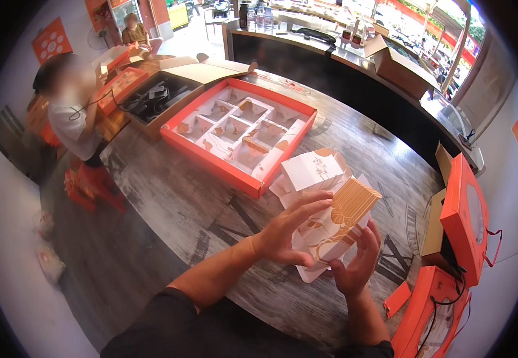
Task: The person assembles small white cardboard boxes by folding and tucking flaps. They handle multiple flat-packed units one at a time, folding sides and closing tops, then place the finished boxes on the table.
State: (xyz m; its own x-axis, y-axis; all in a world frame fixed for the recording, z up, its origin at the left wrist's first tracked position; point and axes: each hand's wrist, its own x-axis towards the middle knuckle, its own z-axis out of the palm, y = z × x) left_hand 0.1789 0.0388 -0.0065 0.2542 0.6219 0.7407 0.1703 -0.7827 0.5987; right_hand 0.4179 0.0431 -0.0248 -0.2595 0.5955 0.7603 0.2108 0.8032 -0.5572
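Between my two hands is a small white carton with a gold striped and wavy pattern point(347, 210), held tilted above the table. My left hand point(287, 231) grips its left side, fingers across the upper edge and thumb low. From the right, my right hand point(359, 258) closes on its lower side, thumb in front. More white cartons point(314, 169) lie just beyond and partly under it, some hidden by my hands. A large red tray box point(253, 182) with white dividers lies farther left; several compartments show gold-printed inner walls.
An open brown cardboard box point(172, 113) with dark contents stands behind the tray. Red gift boxes point(457, 209) with ribbons stand at the right edge, near a small red piece point(397, 299). Another person point(71, 116) works at the far left. A counter point(354, 71) runs along the back.
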